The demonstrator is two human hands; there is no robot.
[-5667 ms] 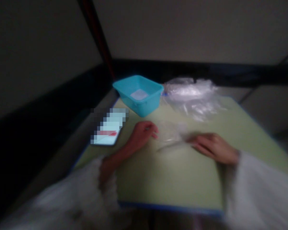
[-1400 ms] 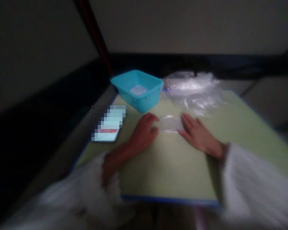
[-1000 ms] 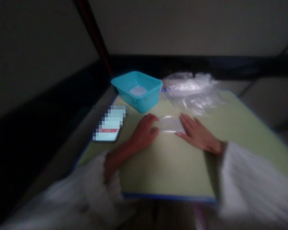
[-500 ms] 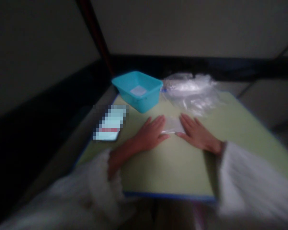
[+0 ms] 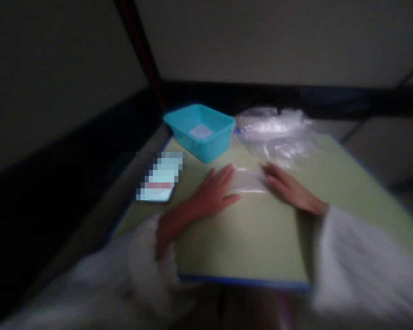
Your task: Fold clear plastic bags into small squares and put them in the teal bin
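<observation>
A clear plastic bag (image 5: 249, 181) lies flat on the pale green table (image 5: 241, 238), between my two hands. My left hand (image 5: 215, 190) rests palm down over the bag's left end, with its fingers stretched out and thumb apart. My right hand (image 5: 285, 185) is tilted at the bag's right end, its fingers extended and slightly blurred. Whether those fingertips press on the bag or hover just over it I cannot tell.
A turquoise plastic basket (image 5: 215, 149) with a white piece (image 5: 201, 131) inside stands at the back left. Right of it lies a heap of clear plastic bags (image 5: 278, 133). A phone (image 5: 163, 178), its screen pixelated, lies at the left edge. Dark walls stand behind.
My right hand has shifted slightly right and turned from flat onto its side, uncovering more of the bag. My left hand stays nearly in place.
</observation>
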